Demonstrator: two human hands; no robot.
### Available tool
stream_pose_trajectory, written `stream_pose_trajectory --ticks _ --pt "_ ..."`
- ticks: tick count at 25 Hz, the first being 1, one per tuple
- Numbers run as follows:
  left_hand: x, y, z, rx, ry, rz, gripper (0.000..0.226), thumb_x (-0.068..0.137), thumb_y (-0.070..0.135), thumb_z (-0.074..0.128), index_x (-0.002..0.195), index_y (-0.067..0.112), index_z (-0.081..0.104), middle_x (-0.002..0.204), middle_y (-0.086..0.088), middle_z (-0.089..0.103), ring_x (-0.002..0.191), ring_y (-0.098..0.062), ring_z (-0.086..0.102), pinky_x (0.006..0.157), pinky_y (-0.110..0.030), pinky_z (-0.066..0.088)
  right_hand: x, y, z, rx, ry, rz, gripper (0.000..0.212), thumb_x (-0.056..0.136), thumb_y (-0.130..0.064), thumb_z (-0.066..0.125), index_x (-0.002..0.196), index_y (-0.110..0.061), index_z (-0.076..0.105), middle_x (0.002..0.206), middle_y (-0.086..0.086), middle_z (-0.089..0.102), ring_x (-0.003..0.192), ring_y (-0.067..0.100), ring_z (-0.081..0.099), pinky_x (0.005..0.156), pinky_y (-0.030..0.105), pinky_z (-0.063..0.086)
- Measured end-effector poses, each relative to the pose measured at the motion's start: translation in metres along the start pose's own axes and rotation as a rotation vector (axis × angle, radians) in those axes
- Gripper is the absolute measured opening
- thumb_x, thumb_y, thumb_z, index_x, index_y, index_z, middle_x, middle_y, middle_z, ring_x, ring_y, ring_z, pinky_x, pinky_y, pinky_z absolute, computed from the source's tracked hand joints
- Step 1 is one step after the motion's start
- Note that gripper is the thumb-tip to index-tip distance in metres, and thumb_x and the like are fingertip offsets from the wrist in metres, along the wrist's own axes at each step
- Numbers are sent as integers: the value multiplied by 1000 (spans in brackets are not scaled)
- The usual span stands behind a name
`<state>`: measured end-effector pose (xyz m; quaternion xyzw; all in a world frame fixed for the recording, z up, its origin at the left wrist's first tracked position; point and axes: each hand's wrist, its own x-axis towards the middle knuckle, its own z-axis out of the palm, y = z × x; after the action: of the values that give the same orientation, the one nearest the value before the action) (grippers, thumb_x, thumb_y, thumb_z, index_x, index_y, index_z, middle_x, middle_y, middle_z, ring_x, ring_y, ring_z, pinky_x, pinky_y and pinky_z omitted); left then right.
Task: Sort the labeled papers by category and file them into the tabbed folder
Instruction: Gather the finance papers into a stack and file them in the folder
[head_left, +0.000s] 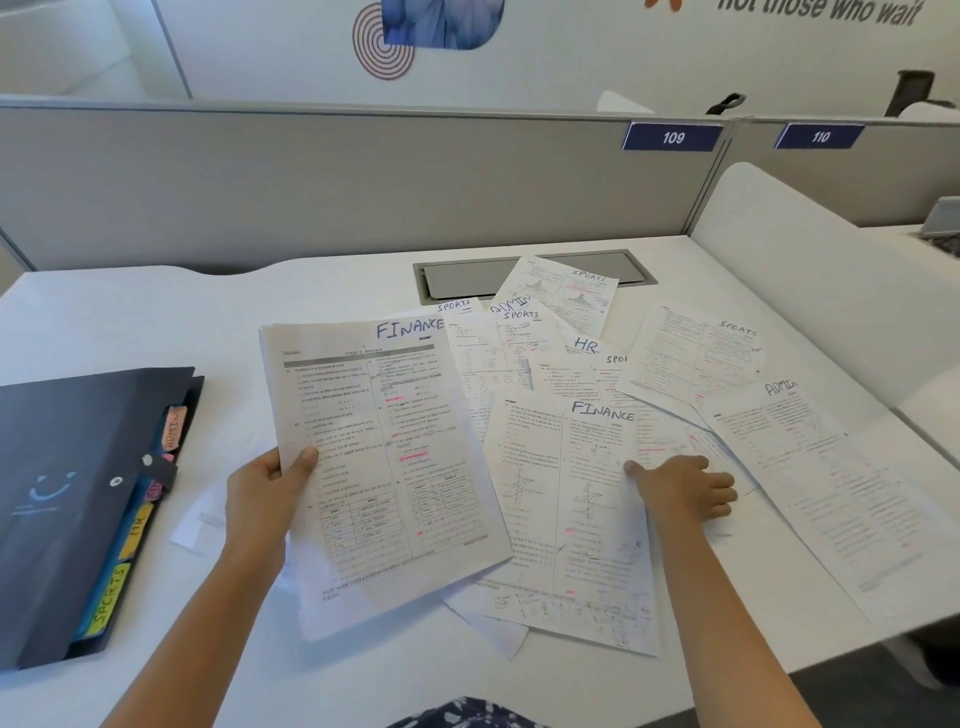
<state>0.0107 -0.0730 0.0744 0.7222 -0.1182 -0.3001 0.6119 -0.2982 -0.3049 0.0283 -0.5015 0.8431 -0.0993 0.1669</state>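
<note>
My left hand (267, 499) is clamped on a FINANCE stack (384, 457), thumb on top, at 11 o'clock. My right hand (685, 488) lies loose on the pile (701, 364) at 1 o'clock. Its thumb touches the edge of a second FINANCE sheet (561, 493), and it grips nothing. I think the best way is to slide only that sheet free, pinch its edge, and lay it on the stack with the words matching. The folder (78, 493) lies at 9 o'clock.
</note>
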Motion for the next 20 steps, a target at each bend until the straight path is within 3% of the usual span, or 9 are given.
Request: stream_pose_trajectory --ticks 4,9,11,14,17,20 --pt "1 1 -6 1 26 -9 9 91 17 62 99 16 66 96 -5 71 89 -30 67 85 -45 54 8 6 -7 -34 9 42 88 65 -56 78 119 2 41 129 26 38 118 37 38 100 44 32" --pt "-2 0 -4 -42 23 -19 18 92 14 60 109 10 65 96 -7 68 87 -29 65 84 -42 51 9 -4 -15 -43 -159 -21 87 68 -51 78 127 -3 37 129 22 47 122 36 40 103 42 31" --pt "-4 0 -2 -40 11 -23 14 92 14 59 105 12 64 93 -4 68 84 -26 65 81 -40 51 -4 -10 -6 -33 -215 -144 78 76 -45 74 132 -6 35 132 20 47 124 37 40 104 43 31" --pt "-5 -1 0 -31 2 -28 13 92 13 60 103 12 65 88 0 68 81 -21 66 79 -39 51 -33 -20 12 64 -257 -309 46 86 -27 62 126 -13 44 128 14 52 121 34 44 100 39 34" --pt "-4 -1 -4 -27 1 -25 13 92 14 60 104 12 65 89 0 69 82 -23 66 81 -40 52 -59 -23 19 28 -121 -400 33 88 -13 56 120 -11 47 123 15 51 113 32 46 92 37 38" --pt "-3 -1 -8 -39 10 -28 14 92 13 59 105 12 64 89 0 68 83 -24 66 82 -40 52 -88 -20 17 28 41 -552 31 90 -15 58 119 -10 48 120 13 50 109 28 45 87 33 39"
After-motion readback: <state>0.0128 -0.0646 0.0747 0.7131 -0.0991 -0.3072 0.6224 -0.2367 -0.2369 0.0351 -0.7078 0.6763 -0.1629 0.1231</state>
